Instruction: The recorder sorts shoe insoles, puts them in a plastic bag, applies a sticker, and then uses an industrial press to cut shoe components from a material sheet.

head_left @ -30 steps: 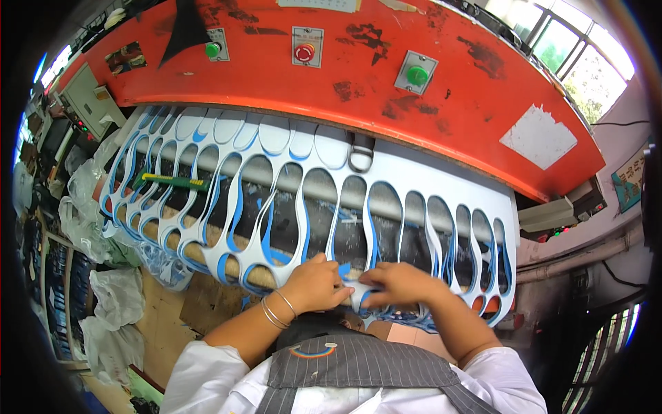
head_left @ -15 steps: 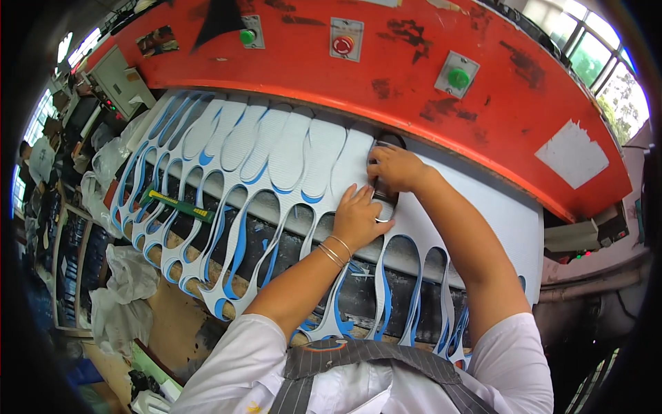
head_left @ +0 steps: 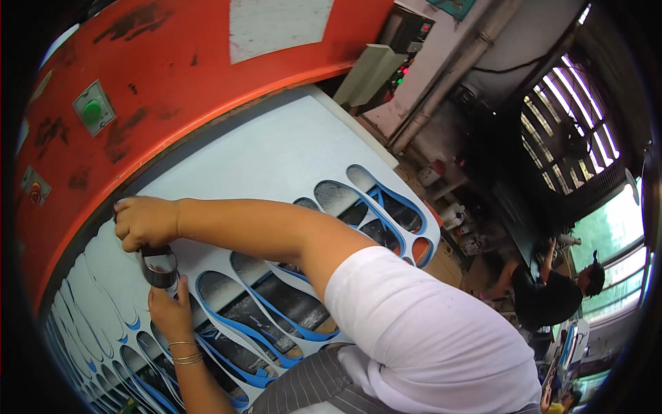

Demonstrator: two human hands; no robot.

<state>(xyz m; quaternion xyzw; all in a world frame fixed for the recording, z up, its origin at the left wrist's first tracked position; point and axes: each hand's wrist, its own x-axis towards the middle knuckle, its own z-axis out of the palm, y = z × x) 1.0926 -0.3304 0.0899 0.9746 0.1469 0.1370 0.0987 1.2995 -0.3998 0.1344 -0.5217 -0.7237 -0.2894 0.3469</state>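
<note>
A dark, sole-shaped cutting die (head_left: 160, 268) with a curved metal wall stands on the white sheet (head_left: 255, 148), close to the red machine. My right hand (head_left: 146, 222) is closed over its far part, fingers curled down and partly hidden. At its near end my left hand (head_left: 171, 312) grips the rim, thumb pointing up along the side, bracelets on the wrist. Sole outlines are cut into the sheet left of the die. Nearer to me, blue-and-white strips (head_left: 241, 314) frame sole-shaped openings over a dark surface.
The red machine beam (head_left: 200, 52) crosses behind the sheet, bearing a green button (head_left: 92, 112) and a red one (head_left: 35, 193). Beyond the sheet's right end are a control box (head_left: 372, 74) with small lights and a pipe (head_left: 452, 76). A person in black (head_left: 545, 300) is farther right.
My view has swung to the right, so the die and both hands now appear farther left. Both hands stay at the die. The right end of the sheet and another person have come into view.
</note>
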